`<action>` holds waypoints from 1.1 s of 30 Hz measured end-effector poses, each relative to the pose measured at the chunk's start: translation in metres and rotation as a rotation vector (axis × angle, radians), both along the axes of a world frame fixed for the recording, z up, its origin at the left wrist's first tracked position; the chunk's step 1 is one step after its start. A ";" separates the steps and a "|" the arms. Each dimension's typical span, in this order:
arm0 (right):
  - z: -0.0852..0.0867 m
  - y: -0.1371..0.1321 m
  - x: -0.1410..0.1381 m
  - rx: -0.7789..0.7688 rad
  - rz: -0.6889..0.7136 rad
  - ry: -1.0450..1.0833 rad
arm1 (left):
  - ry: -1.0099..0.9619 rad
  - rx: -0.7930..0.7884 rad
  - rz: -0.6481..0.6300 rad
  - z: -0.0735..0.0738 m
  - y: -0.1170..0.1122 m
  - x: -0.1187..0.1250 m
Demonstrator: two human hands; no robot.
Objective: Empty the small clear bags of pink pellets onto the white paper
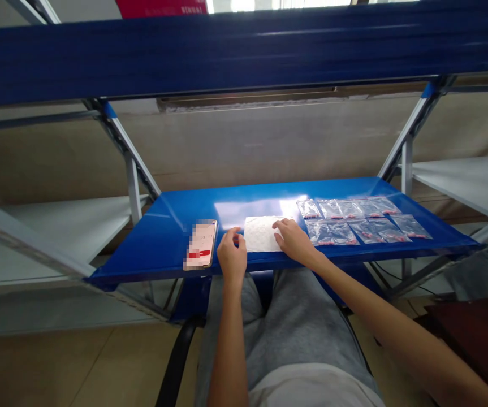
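On the shiny blue desk (167, 226), I should touch the flat white sheet (260, 235) softly. Right fingers (281, 224) are apart over it; left fingers (229, 234) curl beside it, pinched or loose, I can't tell.

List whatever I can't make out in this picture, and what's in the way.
All in the head view:
Phone: small print unreadable; pixel blocks cover its left side.
White sheet: lower right part hidden by the right grip.
Left grip: curled fingers hide whether it holds anything small.
Bags: the red bits inside are too small to identify.
Red panel: cut off by the top edge; lettering too small.
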State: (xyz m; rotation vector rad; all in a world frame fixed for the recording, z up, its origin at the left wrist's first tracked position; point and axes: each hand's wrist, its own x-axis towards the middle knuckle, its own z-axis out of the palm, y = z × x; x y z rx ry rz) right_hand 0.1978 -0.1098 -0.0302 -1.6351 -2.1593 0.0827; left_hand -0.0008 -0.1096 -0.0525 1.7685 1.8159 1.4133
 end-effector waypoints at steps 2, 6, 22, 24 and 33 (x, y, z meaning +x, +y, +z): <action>-0.002 -0.002 -0.010 -0.018 -0.056 -0.068 | 0.052 -0.034 -0.015 0.002 -0.001 0.002; -0.008 -0.008 -0.024 -0.004 -0.148 -0.034 | 0.122 -0.091 -0.048 0.007 -0.003 0.002; -0.030 -0.015 -0.019 0.366 -0.323 0.612 | 0.065 -0.065 -0.074 0.005 -0.002 -0.005; -0.031 -0.015 -0.018 0.367 -0.346 0.629 | 0.036 -0.062 -0.067 0.005 -0.003 -0.005; -0.034 -0.013 -0.013 0.407 -0.412 0.725 | 0.020 -0.053 -0.027 0.005 -0.003 -0.002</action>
